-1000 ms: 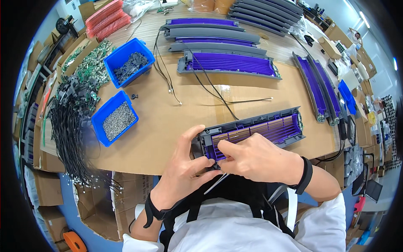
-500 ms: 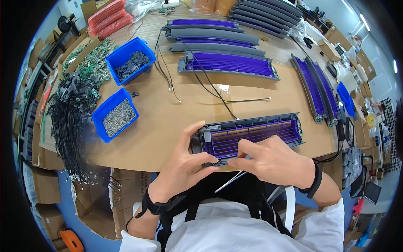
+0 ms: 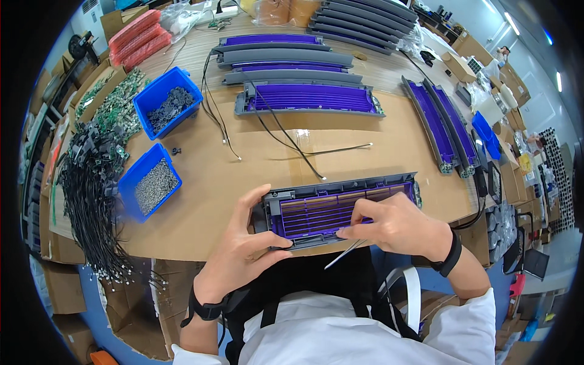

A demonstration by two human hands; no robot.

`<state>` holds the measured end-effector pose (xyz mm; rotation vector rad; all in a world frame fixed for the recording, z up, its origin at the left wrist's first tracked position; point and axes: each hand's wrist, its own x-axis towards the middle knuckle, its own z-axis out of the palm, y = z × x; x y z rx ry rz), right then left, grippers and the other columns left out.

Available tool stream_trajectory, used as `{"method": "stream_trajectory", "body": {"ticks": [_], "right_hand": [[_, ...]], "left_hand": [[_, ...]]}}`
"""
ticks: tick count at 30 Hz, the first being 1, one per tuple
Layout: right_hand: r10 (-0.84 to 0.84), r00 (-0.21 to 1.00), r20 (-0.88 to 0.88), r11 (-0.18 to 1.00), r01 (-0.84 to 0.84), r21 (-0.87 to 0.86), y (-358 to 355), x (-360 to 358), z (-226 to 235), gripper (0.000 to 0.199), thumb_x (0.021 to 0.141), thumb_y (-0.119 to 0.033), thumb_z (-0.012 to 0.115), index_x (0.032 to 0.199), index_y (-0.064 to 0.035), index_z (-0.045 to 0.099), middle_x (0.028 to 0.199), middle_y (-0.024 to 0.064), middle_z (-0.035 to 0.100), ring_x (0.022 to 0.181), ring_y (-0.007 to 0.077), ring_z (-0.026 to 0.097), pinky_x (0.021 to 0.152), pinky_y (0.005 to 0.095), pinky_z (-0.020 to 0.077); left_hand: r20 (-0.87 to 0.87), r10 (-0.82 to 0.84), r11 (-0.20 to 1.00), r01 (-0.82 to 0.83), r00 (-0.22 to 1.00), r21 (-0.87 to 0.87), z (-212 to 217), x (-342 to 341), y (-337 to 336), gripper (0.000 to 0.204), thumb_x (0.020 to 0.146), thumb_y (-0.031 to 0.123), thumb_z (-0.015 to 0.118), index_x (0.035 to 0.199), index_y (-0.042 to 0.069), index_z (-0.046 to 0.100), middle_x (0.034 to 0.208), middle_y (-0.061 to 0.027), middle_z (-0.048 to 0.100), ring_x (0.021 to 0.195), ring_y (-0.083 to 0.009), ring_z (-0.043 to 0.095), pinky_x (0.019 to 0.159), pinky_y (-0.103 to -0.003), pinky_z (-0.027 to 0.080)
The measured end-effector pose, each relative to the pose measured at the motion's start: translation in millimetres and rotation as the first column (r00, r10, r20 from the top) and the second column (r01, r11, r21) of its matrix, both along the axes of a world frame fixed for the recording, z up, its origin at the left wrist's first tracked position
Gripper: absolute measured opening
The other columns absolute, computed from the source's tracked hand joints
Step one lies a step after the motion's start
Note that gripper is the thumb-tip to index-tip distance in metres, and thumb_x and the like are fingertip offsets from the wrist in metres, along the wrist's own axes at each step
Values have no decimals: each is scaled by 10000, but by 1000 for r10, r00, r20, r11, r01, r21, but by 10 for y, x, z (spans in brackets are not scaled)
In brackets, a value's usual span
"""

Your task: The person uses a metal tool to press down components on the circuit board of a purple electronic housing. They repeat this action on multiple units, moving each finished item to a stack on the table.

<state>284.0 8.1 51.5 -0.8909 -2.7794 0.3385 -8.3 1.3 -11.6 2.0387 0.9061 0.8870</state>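
Note:
In front of me a long grey housing with a purple slatted grille (image 3: 310, 216) lies near the table's front edge. My left hand (image 3: 243, 240) grips its left end, forefinger at the far corner and thumb on the near rim. My right hand (image 3: 389, 228) is closed in a pinch, its fingertips at the near rim of the grille. Out from beneath that hand sticks a thin, pale, two-pronged tool, seemingly tweezers (image 3: 344, 254). What lies between the pinched fingertips is too small to make out. Beyond the housing, black cables with white plugs (image 3: 304, 157) rest on the cardboard.
At left stand a blue bin of grey parts (image 3: 141, 103) and a blue bin of screws (image 3: 129, 193), beside a heap of black cables (image 3: 91, 201). More purple-grilled housings (image 3: 310, 109) lie at the back, with another pair (image 3: 435, 125) at right. Cardboard (image 3: 201, 182) covers the tabletop.
The whole view has shifted, so the table's things appear further left. My right hand's fingertips have moved to the right along the near rim, away from my left thumb.

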Motion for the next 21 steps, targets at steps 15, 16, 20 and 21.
{"method": "stream_trajectory", "body": {"ticks": [15,16,20,21], "right_hand": [[-89,995,47,996,90,-15,-94,-270,-67,211,665,0,677,865,-70,674,791,99,560,589,255,605,479,377,461],[-96,995,27,995,96,-17,-92,-278,-83,222,665,2,674,875,-70,670,791,100,558,591,259,604,479,379,461],[-112,992,-59,993,108,-54,-67,-290,-107,270,667,13,663,922,-75,662,796,104,555,602,277,601,482,385,462],[-117,990,-80,991,111,-73,-59,-289,-108,283,667,16,660,935,-77,662,798,105,556,605,281,601,484,385,463]], "left_hand": [[-130,9,997,1,991,76,88,-112,13,228,704,54,816,889,76,685,1541,-238,276,1377,-447,363,1074,-489,391],[-131,33,997,-23,991,77,96,-108,2,222,706,46,809,886,75,682,1537,-243,286,1377,-449,366,1073,-492,390],[-160,158,975,-129,974,179,140,-88,-87,246,694,-3,783,915,62,695,1481,-232,394,1378,-446,383,1104,-498,358],[-169,193,962,-153,967,226,150,-64,-110,267,686,-19,777,932,57,704,1456,-220,438,1379,-443,388,1121,-498,343]]}}
